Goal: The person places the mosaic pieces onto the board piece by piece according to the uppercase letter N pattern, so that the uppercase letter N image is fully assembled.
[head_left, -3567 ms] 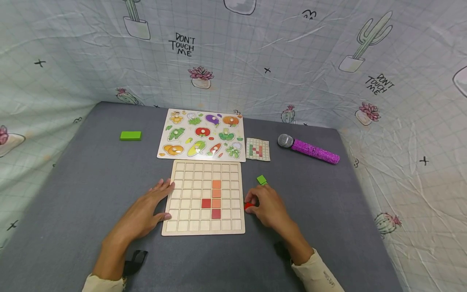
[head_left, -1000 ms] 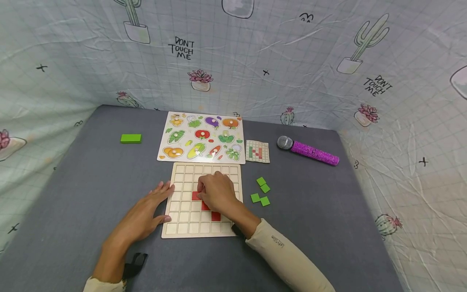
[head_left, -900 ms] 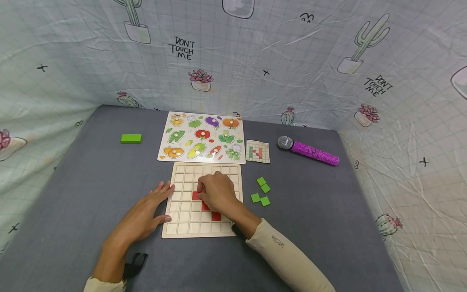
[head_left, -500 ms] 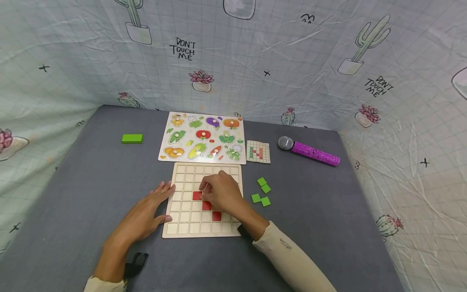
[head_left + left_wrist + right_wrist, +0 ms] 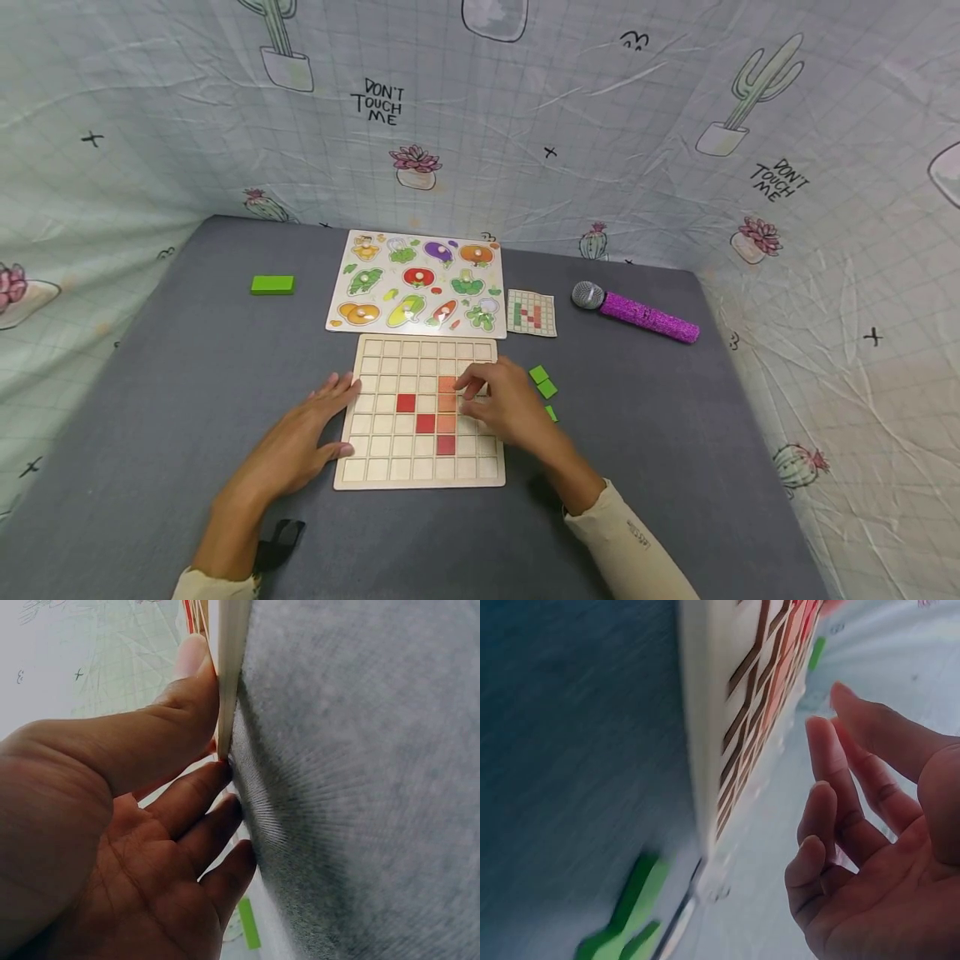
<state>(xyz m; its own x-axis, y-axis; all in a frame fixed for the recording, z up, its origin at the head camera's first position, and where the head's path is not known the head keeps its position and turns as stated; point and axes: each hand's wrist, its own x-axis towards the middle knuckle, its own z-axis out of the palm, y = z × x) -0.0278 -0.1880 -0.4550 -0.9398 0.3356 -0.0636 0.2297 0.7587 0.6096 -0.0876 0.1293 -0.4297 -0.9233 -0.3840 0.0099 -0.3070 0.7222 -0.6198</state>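
Observation:
A wooden grid board lies in front of me. Three orange tiles stand in one column, the upper orange tile farthest from me. A red tile, a second red tile and a third red tile step down diagonally to the right. My left hand rests flat at the board's left edge, thumb and fingertips touching it. Over the board's right side hovers my right hand, fingers loosely bent and nothing between them; the right wrist view shows a gap between hand and board.
Several green tiles lie right of the board, partly hidden by the right hand. Behind are a vegetable puzzle board, a small pattern card and a purple microphone. A green block sits at the back left.
My right hand picked up a red piece beside the board, put a red tile in the grid's upper-left step, let go and moved right. The left hand has stayed still.

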